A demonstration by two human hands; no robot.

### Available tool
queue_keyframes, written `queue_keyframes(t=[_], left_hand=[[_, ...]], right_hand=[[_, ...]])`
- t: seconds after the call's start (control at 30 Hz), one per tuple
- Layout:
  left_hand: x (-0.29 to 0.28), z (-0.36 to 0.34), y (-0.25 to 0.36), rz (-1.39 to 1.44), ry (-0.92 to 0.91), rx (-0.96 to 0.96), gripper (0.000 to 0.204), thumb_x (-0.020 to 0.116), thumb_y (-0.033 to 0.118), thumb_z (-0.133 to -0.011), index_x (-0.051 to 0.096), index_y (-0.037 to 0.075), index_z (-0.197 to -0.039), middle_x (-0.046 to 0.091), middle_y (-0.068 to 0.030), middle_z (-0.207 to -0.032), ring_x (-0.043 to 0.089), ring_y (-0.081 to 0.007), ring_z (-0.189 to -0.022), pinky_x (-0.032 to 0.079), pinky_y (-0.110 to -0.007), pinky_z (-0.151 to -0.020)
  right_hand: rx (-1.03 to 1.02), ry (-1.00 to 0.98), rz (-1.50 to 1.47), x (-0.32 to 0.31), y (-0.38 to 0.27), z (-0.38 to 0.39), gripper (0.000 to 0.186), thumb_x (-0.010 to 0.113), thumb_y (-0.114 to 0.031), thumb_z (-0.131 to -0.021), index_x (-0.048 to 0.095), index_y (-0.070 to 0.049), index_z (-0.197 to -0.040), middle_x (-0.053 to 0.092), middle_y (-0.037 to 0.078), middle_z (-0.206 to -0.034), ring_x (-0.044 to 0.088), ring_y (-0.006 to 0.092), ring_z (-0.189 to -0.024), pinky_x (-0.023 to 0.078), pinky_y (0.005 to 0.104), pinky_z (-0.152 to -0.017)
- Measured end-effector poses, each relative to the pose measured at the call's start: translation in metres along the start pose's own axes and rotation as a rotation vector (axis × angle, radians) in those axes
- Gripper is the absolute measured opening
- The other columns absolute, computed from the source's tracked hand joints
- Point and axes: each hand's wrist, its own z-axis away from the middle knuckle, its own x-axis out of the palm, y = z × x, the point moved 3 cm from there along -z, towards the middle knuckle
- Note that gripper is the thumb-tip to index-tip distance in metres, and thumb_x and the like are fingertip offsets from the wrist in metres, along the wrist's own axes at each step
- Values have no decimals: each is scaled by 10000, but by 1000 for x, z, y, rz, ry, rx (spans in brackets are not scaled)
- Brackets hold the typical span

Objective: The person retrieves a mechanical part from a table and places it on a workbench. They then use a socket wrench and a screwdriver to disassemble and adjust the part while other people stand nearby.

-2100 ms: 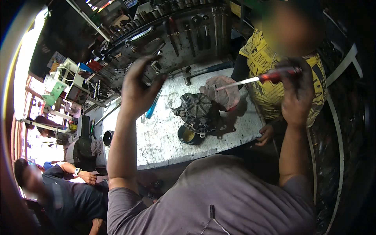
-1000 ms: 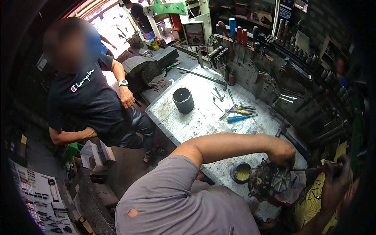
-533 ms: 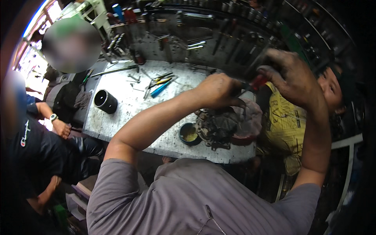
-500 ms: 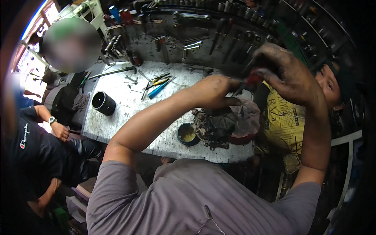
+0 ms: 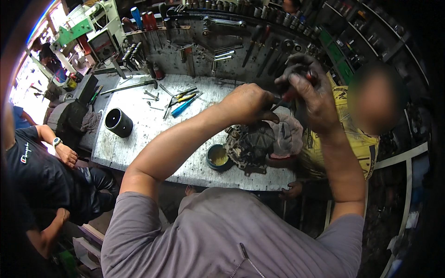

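Head view: we read the clock from the centre of a dark, grimy metal housing [image 5: 252, 143], which lies on the pale, stained table [image 5: 148, 124].

Left hand [image 5: 250, 103]: at twelve o'clock, just above the housing. We see its grip curled, thumb and fingertips close together beside the shaft of the red-handled screwdriver [image 5: 289, 95]; whether it pinches the shaft or some small piece, we cannot tell.

Right hand [image 5: 311, 95]: between one and two o'clock, raised. Its grip is closed round the screwdriver's handle, with the shaft slanting down toward the left hand.

Round the housing we note a stained pinkish piece [image 5: 288, 132] between two and three o'clock, against it; cloth or plastic, we cannot say. Between eight and nine, just beside it, stands a dark teal cup [image 5: 217, 157] with yellowish contents. At ten o'clock lie a blue-handled screwdriver [image 5: 182, 107] and yellow-handled pliers [image 5: 186, 97]. At nine, well apart, stands a black hollow cylinder [image 5: 119, 124].

At three o'clock we record a co-worker in a yellow shirt [image 5: 320, 157]; a hand [image 5: 292, 190] shows at the table's edge between four and five.
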Motion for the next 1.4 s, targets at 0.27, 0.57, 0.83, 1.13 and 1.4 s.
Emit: queue_keyframes(t=[0.27, 0.57, 0.83, 1.13, 1.4], left_hand=[[9, 80, -11, 175, 170, 2, 355, 856, 255, -815, 750, 55, -1088, 649, -160, -1281, 621, -372, -1197, 525, -450, -1010], [49, 111, -1, 220, 351, -139, 195, 862, 53, -788, 769, 56, -959, 724, -101, -1219, 695, -311, -1125, 569, -409, -945], [40, 103, 0, 302, 297, -176, 336, 896, 109, -752, 738, 23, -1036, 695, -123, -1303, 697, -299, -1158, 560, -400, -973], [33, 47, 56, 266, -44, 104, 401, 682, 174, -959, 636, 45, -1336, 704, -227, -1185, 665, -409, -1126, 539, -483, -966], [40, 24, 59, 150, -20, -123, 202, 786, 176, -885, 726, 32, -1014, 746, -180, -869, 744, -370, -846, 580, -425, -750]], right_hand=[[-243, 132, -388, -19, -35, 24, 284, 495, -243, -1106, 605, -23, -1249, 464, 5, -746, 487, 113, -610, 452, 290, -564], [-117, 247, -374, -11, -11, 65, 130, 632, -132, -1047, 602, -11, -1085, 515, -4, -741, 507, 74, -627, 466, 264, -532], [-107, 197, -371, -12, -4, 59, 146, 632, -135, -1042, 579, -7, -1088, 513, -4, -730, 497, 71, -601, 458, 263, -536], [-136, 72, -314, -4, -10, 77, 73, 585, -58, -1035, 576, 4, -1072, 538, -2, -750, 500, 54, -628, 447, 249, -554], [-256, 158, 17, -9, -33, 56, 431, 799, -111, -944, 581, -20, -1304, 623, 13, -925, 576, 60, -783, 503, 223, -666]])
